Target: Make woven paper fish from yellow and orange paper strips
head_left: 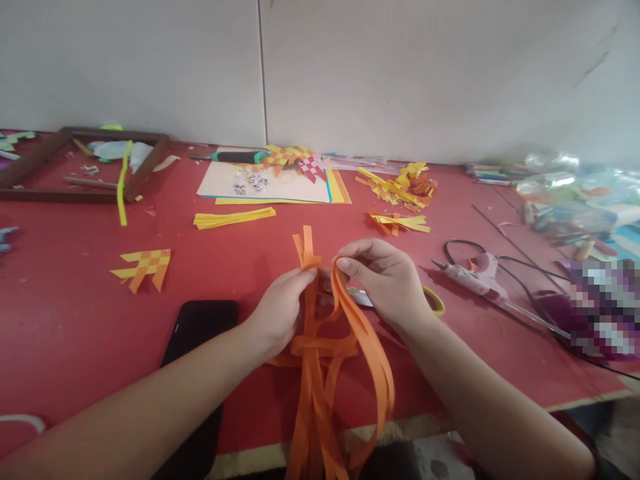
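Observation:
My left hand [285, 307] pinches a bunch of orange paper strips [311, 373] near their upper ends; their tails hang down past the table's front edge. Between the thumb and fingers of my right hand [385, 277] are more orange strips, folded over in a loop and curving downward. Behind that hand lies a pair of scissors, its yellow handle [436, 301] and part of a metal blade showing, the rest hidden. A woven yellow-and-orange paper fish [145, 268] rests on the table to the left. The black phone [200, 340] lies partly under my left forearm.
Yellow paper strips [235, 218] lie ahead, before stacked paper sheets [300, 188] holding small googly eyes, a cutter [240, 157] and woven pieces. Paper scraps [413, 187] sit farther right. A pink glue gun [475, 277] with its cord is at right; a brown frame [65, 195] at left.

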The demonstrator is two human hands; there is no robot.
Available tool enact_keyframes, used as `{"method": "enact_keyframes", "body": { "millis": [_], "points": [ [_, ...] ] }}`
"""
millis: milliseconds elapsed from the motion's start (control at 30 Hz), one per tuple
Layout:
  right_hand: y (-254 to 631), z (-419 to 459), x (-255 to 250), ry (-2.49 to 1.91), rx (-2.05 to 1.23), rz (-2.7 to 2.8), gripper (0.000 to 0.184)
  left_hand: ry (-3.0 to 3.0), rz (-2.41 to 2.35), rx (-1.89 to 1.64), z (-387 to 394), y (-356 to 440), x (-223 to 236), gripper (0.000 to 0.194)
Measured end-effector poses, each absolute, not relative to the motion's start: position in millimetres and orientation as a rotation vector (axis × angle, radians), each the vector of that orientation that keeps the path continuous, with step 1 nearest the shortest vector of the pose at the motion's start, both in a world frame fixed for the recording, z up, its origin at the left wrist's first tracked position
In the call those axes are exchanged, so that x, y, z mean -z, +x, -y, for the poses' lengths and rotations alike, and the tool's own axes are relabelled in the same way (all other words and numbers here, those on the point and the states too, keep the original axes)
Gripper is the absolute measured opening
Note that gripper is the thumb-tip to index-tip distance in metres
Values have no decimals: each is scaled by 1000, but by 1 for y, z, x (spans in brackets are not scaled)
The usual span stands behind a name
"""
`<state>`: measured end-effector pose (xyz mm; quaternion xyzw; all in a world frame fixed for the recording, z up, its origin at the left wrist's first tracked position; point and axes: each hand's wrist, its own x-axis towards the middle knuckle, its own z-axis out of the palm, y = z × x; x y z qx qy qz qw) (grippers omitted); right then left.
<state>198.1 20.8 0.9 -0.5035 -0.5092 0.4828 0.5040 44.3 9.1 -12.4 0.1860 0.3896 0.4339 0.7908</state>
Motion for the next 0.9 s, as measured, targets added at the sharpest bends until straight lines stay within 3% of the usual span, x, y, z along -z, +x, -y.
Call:
{"method": "enact_keyframes", "body": {
  "millis": [267,900],
  "points": [
    [189,-15,-3,-1261,-1393,1001,21,440,-654,-807,-6,46,9,20],
    [190,-15,-3,-1259,-1356,1049,20,407,-682,-820,-8,46,4,23]
  ]
}}
